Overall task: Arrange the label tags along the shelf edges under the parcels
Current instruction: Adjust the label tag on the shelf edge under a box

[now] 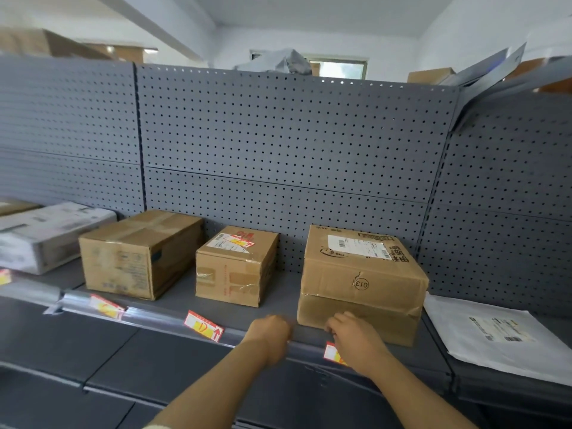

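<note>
From my remote seat, a grey shelf [192, 292] carries three brown parcels, and red-and-yellow label tags sit in the clear strip [148, 315] along its front edge. Leftmost, one tag [105, 305] lies under the large carton [139, 252]; the next tag [204, 325] sits under the small carton [235, 264], tilted a little. Then comes my left hand [272, 334], its grip curled closed against the strip, though I cannot tell whether it pinches anything. Just beside it my right hand [353, 339] covers most of a third tag [330, 352] below the creased box marked 013 [362, 283]; its fingers are bent onto the edge, and whether they actually hold the tag I cannot tell. Farthest right, a flat white mailer [495, 332] lies on the neighbouring shelf. I judge these tags to be thin printed card or paper: nearly weightless, flexible, easy to crease or tear, and likely slick against the plastic. I would take one by a free corner or its short edge, pinched lightly between thumb and forefinger, and slide it along the channel instead of pulling it outward
</note>
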`<action>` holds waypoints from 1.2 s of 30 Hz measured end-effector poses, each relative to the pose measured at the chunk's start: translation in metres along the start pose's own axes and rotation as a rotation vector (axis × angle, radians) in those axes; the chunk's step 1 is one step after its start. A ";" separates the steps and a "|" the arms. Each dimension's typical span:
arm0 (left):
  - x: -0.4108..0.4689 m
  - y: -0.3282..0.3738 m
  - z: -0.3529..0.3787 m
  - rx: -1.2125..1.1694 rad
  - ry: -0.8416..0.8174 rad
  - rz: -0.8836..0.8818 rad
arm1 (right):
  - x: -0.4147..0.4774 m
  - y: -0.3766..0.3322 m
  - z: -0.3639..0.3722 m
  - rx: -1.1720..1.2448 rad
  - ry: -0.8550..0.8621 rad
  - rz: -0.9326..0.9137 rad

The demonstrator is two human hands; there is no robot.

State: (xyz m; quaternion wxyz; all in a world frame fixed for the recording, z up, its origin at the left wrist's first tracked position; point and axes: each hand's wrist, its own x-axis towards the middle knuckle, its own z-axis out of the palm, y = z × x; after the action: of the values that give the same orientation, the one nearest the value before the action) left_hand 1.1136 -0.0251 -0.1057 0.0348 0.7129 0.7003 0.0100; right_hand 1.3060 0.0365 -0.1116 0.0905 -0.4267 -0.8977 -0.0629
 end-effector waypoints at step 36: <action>0.142 -0.233 -0.129 0.017 0.280 -0.130 | 0.317 -0.130 -0.032 0.182 -0.189 0.232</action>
State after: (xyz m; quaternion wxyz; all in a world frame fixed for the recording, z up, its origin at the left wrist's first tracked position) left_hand 0.8753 0.1254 0.0028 -0.0688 0.6580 0.7430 0.1013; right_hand 1.0120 0.1880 -0.0164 0.0506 -0.5215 -0.8489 0.0700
